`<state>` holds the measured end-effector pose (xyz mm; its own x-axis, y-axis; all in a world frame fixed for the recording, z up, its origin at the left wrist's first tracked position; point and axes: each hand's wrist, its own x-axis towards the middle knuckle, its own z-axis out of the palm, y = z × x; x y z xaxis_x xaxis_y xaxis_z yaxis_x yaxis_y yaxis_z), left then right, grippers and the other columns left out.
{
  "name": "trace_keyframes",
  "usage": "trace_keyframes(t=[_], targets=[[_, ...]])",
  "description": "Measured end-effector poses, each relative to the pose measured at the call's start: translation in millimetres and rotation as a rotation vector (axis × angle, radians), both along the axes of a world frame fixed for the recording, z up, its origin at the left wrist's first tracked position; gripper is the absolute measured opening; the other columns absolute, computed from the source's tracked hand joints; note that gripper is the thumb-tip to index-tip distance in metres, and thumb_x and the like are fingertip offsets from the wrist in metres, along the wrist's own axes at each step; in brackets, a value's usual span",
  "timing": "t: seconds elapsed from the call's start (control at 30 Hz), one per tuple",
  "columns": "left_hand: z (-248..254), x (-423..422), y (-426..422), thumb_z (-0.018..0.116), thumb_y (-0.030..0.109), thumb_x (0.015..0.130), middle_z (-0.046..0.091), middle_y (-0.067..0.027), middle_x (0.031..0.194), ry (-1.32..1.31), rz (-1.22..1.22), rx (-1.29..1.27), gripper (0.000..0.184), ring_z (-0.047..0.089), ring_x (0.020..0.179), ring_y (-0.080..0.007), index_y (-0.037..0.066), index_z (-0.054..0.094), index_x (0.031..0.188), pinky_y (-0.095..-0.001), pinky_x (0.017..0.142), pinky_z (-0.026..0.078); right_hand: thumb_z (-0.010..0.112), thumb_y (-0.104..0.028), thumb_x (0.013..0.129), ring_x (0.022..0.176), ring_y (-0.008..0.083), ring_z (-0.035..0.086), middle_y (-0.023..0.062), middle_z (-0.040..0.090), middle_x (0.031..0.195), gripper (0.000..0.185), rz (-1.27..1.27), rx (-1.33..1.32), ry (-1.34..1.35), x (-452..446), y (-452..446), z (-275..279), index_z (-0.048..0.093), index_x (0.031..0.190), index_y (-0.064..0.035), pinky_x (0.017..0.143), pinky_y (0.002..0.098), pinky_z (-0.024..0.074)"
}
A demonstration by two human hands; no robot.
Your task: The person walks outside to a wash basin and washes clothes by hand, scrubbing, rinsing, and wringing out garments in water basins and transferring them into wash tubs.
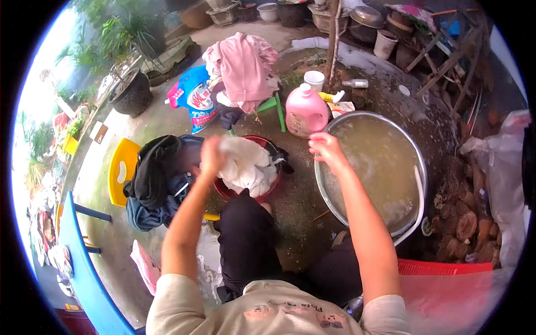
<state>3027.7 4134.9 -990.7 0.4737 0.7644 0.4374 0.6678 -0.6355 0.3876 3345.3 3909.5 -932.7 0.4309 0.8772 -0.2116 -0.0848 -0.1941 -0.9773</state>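
Observation:
My left hand (212, 158) is blurred by motion at the left side of a white cloth (248, 164), and I cannot tell whether its fingers grip the cloth. That cloth lies bunched in a red basin (226, 192), with a dark piece of fabric (282, 157) at the basin's right side. Over the left rim of a large metal basin (420, 149) full of cloudy water hovers my right hand (326, 149), its fingers loosely bent and apart with nothing visible in them. Just behind it stands a pink detergent jug (304, 114) with a white cap.
Dark clothes (153, 173) are heaped on a yellow chair (118, 173) at left. Pink clothing (243, 70) is piled on a green stool (272, 106), beside a blue detergent bag (198, 97). A pale hose (419, 206) hangs into the metal basin. A blue table edge (89, 268) runs lower left.

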Motion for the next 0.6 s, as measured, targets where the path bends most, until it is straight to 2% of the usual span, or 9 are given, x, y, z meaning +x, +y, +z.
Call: trace_keyframes(t=[0.07, 0.13, 0.2, 0.37, 0.4, 0.47, 0.53, 0.57, 0.6], targets=[[-43, -7, -36, 0.073, 0.032, 0.069, 0.052, -0.0135, 0.122, 0.633, 0.031, -0.326, 0.049, 0.045, 0.119, -0.0335, 0.018, 0.061, 0.114, -0.0533, 0.098, 0.036, 0.065, -0.022, 0.085, 0.081, 0.0137, 0.061, 0.0033, 0.063, 0.099, 0.030, -0.041, -0.028, -0.013, 2, -10, 3, 0.059, 0.110, -0.0080, 0.065, 0.0293, 0.0492], [-80, -29, -65, 0.071, 0.036, 0.071, 0.048, -0.0104, 0.128, 0.953, -0.096, -0.158, 0.044, 0.039, 0.125, -0.0323, 0.024, 0.063, 0.113, -0.0612, 0.099, 0.031, 0.064, -0.021, 0.085, 0.078, 0.0129, 0.061, 0.0032, 0.063, 0.096, 0.027, -0.008, -0.079, -0.019, 2, -15, -2, 0.059, 0.109, -0.0081, 0.063, 0.0280, 0.0485], [-134, -46, -59, 0.070, 0.040, 0.072, 0.044, -0.0097, 0.133, 0.795, 0.028, -0.340, 0.043, 0.031, 0.131, -0.0329, 0.027, 0.064, 0.112, -0.0669, 0.100, 0.025, 0.064, -0.020, 0.086, 0.077, 0.0120, 0.061, 0.0031, 0.063, 0.094, 0.026, 0.050, -0.132, -0.069, -3, -16, -6, 0.059, 0.108, -0.0080, 0.061, 0.0270, 0.0479], [-113, -29, -60, 0.070, 0.052, 0.071, 0.025, -0.0125, 0.150, 0.955, -0.050, -0.522, 0.071, 0.014, 0.139, -0.0422, 0.028, 0.048, 0.133, -0.0703, 0.097, 0.029, 0.062, -0.019, 0.088, 0.075, 0.0105, 0.061, 0.0031, 0.064, 0.089, 0.024, 0.278, -0.166, -0.130, -16, -12, -34, 0.059, 0.109, -0.0071, 0.062, 0.0274, 0.0478], [-116, -29, -55, 0.070, 0.054, 0.070, 0.019, -0.0116, 0.153, 0.975, -0.072, -0.586, 0.076, 0.009, 0.140, -0.0443, 0.029, 0.044, 0.137, -0.0725, 0.097, 0.026, 0.062, -0.018, 0.088, 0.075, 0.0104, 0.060, 0.0030, 0.064, 0.088, 0.024, 0.294, -0.176, -0.124, -21, -9, -34, 0.059, 0.109, -0.0069, 0.064, 0.0277, 0.0482], [-88, -20, -55, 0.068, 0.053, 0.073, 0.037, -0.0150, 0.144, 1.019, -0.076, -0.581, 0.066, 0.028, 0.136, -0.0397, 0.023, 0.054, 0.129, -0.0624, 0.098, 0.036, 0.062, -0.023, 0.088, 0.079, 0.0093, 0.060, 0.0000, 0.062, 0.091, 0.026, 0.367, -0.173, -0.198, -27, -5, -40, 0.059, 0.111, -0.0114, 0.064, 0.0278, 0.0479], [-110, -8, -14, 0.066, 0.050, 0.075, 0.052, -0.0158, 0.129, 1.033, -0.196, -0.634, 0.055, 0.045, 0.123, -0.0349, 0.018, 0.061, 0.119, -0.0525, 0.094, 0.043, 0.062, -0.023, 0.088, 0.078, 0.0092, 0.060, 0.0005, 0.062, 0.087, 0.026, 0.398, -0.166, -0.323, -32, -1, -47, 0.059, 0.111, -0.0097, 0.063, 0.0277, 0.0477], [-116, -3, 4, 0.065, 0.049, 0.077, 0.059, -0.0162, 0.122, 1.041, -0.257, -0.662, 0.050, 0.054, 0.117, -0.0326, 0.016, 0.064, 0.114, -0.0476, 0.092, 0.047, 0.062, -0.025, 0.087, 0.087, 0.0150, 0.061, 0.0059, 0.065, 0.096, 0.030, 0.423, -0.202, -0.359, -33, 1, -46, 0.060, 0.112, -0.0076, 0.074, 0.0306, 0.0479], [-59, 16, -9, 0.062, 0.043, 0.080, 0.069, -0.0150, 0.096, 0.897, -0.132, -0.488, 0.037, 0.065, 0.094, -0.0313, 0.011, 0.069, 0.097, -0.0413, 0.083, 0.051, 0.063, -0.027, 0.086, 0.097, 0.0209, 0.062, 0.0112, 0.067, 0.104, 0.034, 0.447, -0.239, -0.394, -34, 3, -45, 0.060, 0.113, -0.0055, 0.085, 0.0334, 0.0482]])
